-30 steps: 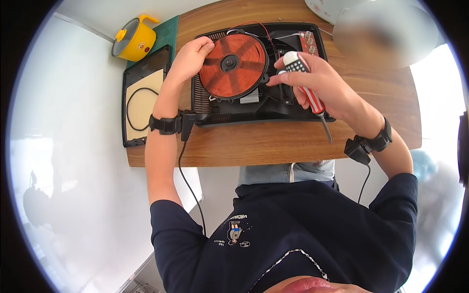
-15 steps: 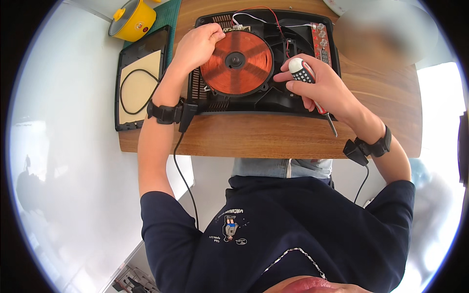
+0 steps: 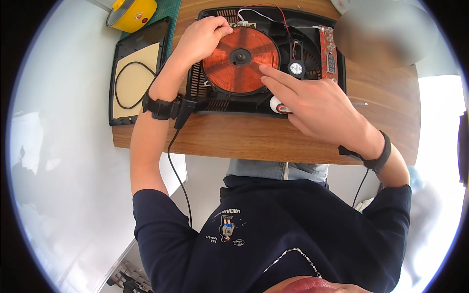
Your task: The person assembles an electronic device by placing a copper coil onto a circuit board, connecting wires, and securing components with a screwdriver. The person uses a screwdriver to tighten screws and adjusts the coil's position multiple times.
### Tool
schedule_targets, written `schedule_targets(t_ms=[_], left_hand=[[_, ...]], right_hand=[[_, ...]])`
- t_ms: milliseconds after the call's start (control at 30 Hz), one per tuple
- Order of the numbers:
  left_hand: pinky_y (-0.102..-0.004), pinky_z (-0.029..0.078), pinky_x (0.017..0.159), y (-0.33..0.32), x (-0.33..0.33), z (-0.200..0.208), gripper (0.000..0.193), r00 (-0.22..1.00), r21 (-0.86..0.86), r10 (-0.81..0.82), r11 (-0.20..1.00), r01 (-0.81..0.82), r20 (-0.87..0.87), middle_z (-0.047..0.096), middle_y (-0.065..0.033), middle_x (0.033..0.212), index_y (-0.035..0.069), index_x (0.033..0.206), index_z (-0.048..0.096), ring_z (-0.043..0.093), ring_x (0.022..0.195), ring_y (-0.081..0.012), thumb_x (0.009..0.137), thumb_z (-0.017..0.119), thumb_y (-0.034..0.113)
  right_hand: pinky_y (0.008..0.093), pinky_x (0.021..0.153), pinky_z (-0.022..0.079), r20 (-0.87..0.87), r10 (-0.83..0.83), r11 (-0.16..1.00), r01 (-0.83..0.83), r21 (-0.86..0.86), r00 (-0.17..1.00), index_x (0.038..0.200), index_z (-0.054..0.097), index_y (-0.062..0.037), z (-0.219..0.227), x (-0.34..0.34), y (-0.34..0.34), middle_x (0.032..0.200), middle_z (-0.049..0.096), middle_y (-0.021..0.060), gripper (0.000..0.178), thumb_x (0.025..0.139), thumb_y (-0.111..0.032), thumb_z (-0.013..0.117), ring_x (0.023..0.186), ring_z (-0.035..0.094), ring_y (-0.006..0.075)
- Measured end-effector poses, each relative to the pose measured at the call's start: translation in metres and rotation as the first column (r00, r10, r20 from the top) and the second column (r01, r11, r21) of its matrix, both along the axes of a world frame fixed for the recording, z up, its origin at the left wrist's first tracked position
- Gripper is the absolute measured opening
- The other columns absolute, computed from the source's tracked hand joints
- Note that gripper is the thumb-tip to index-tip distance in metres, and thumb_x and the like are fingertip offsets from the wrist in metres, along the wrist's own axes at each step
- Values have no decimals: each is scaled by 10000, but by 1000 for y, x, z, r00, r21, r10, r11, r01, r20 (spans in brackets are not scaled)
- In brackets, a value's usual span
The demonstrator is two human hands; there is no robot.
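At the bottom of the frame is my own dark blue shirt, and both my forearms reach up from it to the wooden bench (image 3: 273, 139) across the middle. Each wrist carries a black strap, and a thin cable hangs down from the left one.

My right hand (image 3: 317, 105) lies just right of centre with its fingers stretched out toward the upper left; the index fingertip rests on the copper coil (image 3: 240, 59). Under the palm I keep a screwdriver (image 3: 277, 104), of which only the white and red handle end shows, so this hand is loosely closed around it while the fingers point.

My left hand (image 3: 202, 39), upper centre, is curled at the upper left rim of the coil, fingertips touching its edge.

The coil is a round orange disc seated in the opened black cooker base (image 3: 205, 93), which sits at the far edge of the bench. To the right of the coil are a small fan (image 3: 296, 67) and a narrow red circuit board (image 3: 328, 56).

At the upper left lies a black tray (image 3: 139, 68) holding a loop of black cord, and beyond it a yellow pot (image 3: 132, 12).
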State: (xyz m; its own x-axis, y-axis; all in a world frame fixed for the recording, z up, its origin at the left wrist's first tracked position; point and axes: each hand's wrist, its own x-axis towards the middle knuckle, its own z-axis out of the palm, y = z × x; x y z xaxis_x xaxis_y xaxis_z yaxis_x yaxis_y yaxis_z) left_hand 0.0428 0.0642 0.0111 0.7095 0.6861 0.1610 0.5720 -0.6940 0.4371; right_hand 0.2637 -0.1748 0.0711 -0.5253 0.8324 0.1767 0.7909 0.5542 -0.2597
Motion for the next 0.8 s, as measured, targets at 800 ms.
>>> schedule_targets(t_ms=[800], left_hand=[[-325, 553, 733, -56, -42, 19, 442, 949, -191, 246, 959, -209, 197, 692, -90, 1007, 22, 1183, 708, 658, 790, -206, 820, 852, 230]], right_hand=[[338, 608, 579, 247, 54, 981, -6, -192, 968, 1339, 564, 94, 0, -12, 24, 1593, 419, 196, 564, 794, -19, 655, 676, 667, 209]])
